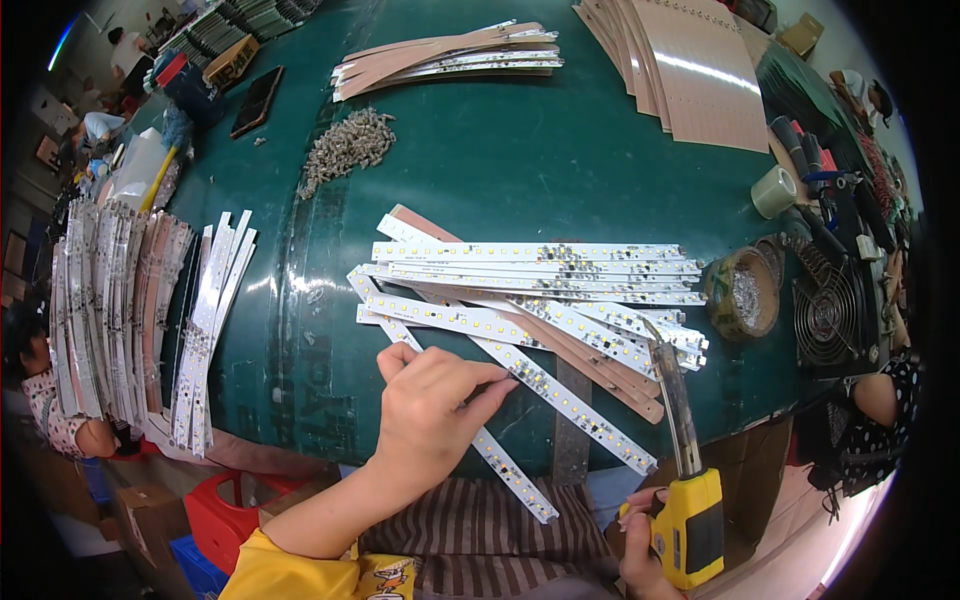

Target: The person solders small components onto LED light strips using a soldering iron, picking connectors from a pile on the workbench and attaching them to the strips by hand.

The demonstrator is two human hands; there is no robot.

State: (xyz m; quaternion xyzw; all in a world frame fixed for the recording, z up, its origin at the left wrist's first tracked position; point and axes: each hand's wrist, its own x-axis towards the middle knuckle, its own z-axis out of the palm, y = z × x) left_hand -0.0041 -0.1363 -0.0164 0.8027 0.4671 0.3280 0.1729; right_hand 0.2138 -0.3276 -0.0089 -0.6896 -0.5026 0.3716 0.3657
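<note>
My left hand [430,400] is closed in a pinch over a white LED strip board [570,405] that lies slantwise near the table's front edge. Whatever sits between its thumb and forefinger is too small to make out. At the lower right, my right hand [640,545] grips a yellow-and-black soldering gun [692,525]. Its long metal barrel points up and away, with the tip over the right end of the piled LED strip boards [530,268]. Another LED strip [510,475] passes under my left wrist and sticks out over the table's front edge.
Small metallic parts form a heap [348,145] on the green table [540,170]. A round tub [742,295] of silvery bits and a black fan [828,308] stand right. More strips lie left [213,330] and at the back [450,60], near brown panels [695,75]. Other people sit around.
</note>
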